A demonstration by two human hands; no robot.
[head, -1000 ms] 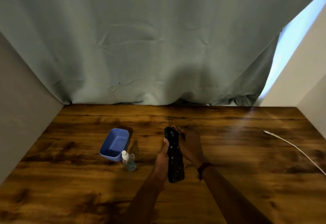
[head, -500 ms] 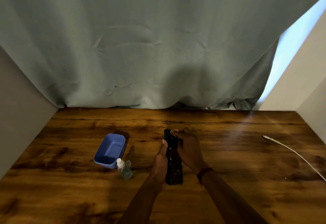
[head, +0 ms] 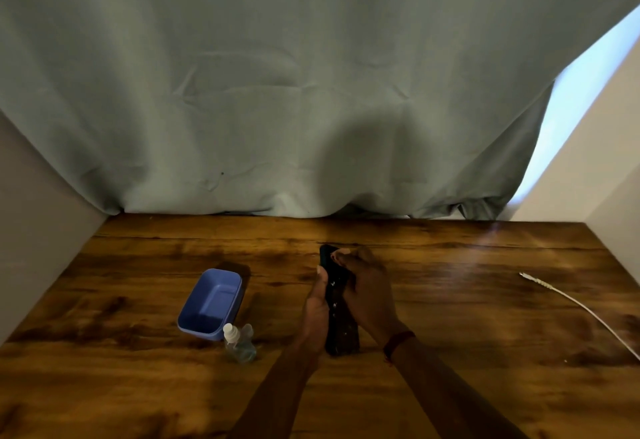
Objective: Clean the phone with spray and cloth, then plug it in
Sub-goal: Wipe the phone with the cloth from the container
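A dark phone (head: 337,314) stands on edge between my two hands near the middle of the wooden table (head: 450,317). My left hand (head: 317,310) grips its left side with the thumb on top. My right hand (head: 369,295) wraps its right side, fingertips at the phone's upper end. Small light specks show on the phone's dark face. A small clear spray bottle (head: 239,341) with a white cap stands left of my hands. A white charging cable (head: 581,310) lies at the right. No cloth shows.
A blue plastic tub (head: 211,303) sits just behind the spray bottle. A grey-green curtain (head: 277,92) hangs along the table's far edge. Pale walls close in both sides. The cable's plug end (head: 524,276) points toward the table's middle.
The view has tilted up a little, so everything sits lower in frame. My hands keep the same hold on the phone; the right fingertips have shifted slightly at its top.
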